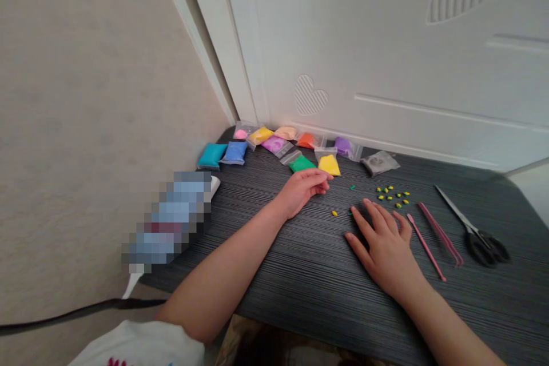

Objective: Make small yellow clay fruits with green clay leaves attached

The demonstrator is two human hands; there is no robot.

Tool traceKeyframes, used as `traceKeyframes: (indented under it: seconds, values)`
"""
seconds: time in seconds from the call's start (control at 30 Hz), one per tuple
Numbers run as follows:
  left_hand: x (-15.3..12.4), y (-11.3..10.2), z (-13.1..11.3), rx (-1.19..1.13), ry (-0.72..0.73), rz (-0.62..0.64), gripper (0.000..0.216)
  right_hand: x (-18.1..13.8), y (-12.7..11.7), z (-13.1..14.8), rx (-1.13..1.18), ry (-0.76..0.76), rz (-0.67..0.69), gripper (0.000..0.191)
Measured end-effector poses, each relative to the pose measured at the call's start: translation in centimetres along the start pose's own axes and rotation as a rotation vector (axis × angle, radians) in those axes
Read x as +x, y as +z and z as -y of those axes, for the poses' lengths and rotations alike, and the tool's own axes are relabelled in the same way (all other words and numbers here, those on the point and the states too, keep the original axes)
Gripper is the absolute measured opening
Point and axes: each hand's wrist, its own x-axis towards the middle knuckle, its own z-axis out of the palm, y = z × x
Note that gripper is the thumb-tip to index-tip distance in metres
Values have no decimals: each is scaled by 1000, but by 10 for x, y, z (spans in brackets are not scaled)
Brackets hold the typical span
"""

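Observation:
My left hand (305,190) hovers near the front of the green clay packet (302,164) and the yellow clay packet (329,164). Its fingers are loosely bent and I see nothing held in them. My right hand (384,243) rests with fingers spread on the dark table, its index fingertip at a tiny green clay piece (350,213). Between the hands lies a small yellow clay bead (334,213). Farther back is another green bit (352,187). Several small yellow-and-green clay pieces (389,197) are scattered beyond my right fingers.
Right of my hand lie a pink stick tool (426,247), pink tweezers (440,234) and black-handled scissors (476,231). Packets of coloured clay, including a teal one (211,155) and a grey one (380,163), line the back edge. A blurred-out object (169,220) with a cable stands left.

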Motion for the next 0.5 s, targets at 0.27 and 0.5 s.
traceKeyframes:
  seconds: [0.27, 0.5]
  values:
    - [0, 0, -1, 1, -13, -15, 15, 0, -10, 1, 44, 35, 1, 45]
    - [1, 1, -1, 10, -14, -29, 15, -2, -11, 4, 60, 13, 51, 44]
